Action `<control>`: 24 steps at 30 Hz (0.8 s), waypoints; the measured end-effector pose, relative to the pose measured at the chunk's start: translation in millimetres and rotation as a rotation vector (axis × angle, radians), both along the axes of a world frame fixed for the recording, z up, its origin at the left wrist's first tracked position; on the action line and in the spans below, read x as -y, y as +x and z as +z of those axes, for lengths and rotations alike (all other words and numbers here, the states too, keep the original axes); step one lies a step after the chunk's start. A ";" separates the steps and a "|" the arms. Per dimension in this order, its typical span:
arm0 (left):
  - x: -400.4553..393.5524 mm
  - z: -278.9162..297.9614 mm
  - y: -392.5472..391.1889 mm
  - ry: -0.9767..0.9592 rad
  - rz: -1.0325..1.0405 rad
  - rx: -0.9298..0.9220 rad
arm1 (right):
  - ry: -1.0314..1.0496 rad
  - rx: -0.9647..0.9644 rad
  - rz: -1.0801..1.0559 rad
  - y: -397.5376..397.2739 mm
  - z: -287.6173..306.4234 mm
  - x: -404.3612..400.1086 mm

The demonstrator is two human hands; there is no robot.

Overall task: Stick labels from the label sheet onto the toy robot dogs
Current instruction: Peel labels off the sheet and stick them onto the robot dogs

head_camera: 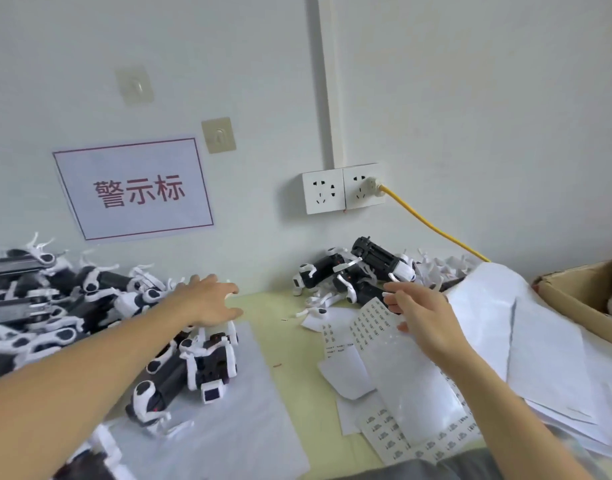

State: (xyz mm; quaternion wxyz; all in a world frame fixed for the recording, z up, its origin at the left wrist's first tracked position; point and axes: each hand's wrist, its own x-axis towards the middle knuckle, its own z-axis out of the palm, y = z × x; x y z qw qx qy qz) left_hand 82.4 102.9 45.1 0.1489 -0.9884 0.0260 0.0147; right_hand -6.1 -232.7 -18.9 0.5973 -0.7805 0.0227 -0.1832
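Black-and-white toy robot dogs (193, 362): two lie on a plastic sheet on the desk (290, 344), beneath the left hand (207, 301), fingers spread, holding nothing. Label sheet (370, 320): flat at centre-right, under the right hand (422, 317), fingers loosely bent; whether a label is pinched cannot be told. Step, judged: fetching dog and label. Next: grip a dog, peel one label.

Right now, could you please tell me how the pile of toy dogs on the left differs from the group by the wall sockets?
The left pile is much bigger, a heap that runs off the picture's edge; the group by the sockets holds only a few dogs. The left hand hovers open over the left pile's edge; the right hand reaches toward the socket group. Both are black-and-white toy robot dogs lying jumbled.
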 end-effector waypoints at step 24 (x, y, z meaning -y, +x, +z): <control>-36.8 0.4 27.2 -0.396 -0.157 0.406 | -0.066 -0.003 0.037 -6.3 2.0 -6.9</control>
